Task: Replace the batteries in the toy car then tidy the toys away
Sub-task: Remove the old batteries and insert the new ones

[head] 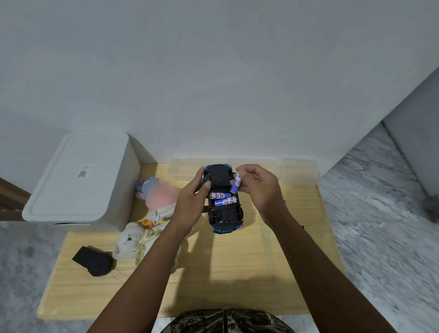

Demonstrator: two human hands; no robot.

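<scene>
A blue toy car point(224, 217) is held upside down above the wooden mat, its black underside facing me. My left hand point(191, 205) grips its left side, with the thumb on a front wheel. The battery bay is uncovered and two blue-and-white batteries point(223, 199) lie in it side by side. My right hand point(261, 187) pinches a third battery point(236, 183) upright just beside the car's right edge. Soft toys point(156, 201) lie on the mat to the left of the car.
A white lidded storage box point(80, 177) stands at the back left. A black object point(94, 260) lies on the wooden mat point(230, 274) near its left edge. Clear plastic containers point(298, 171) sit against the wall behind the car. Marble floor surrounds the mat.
</scene>
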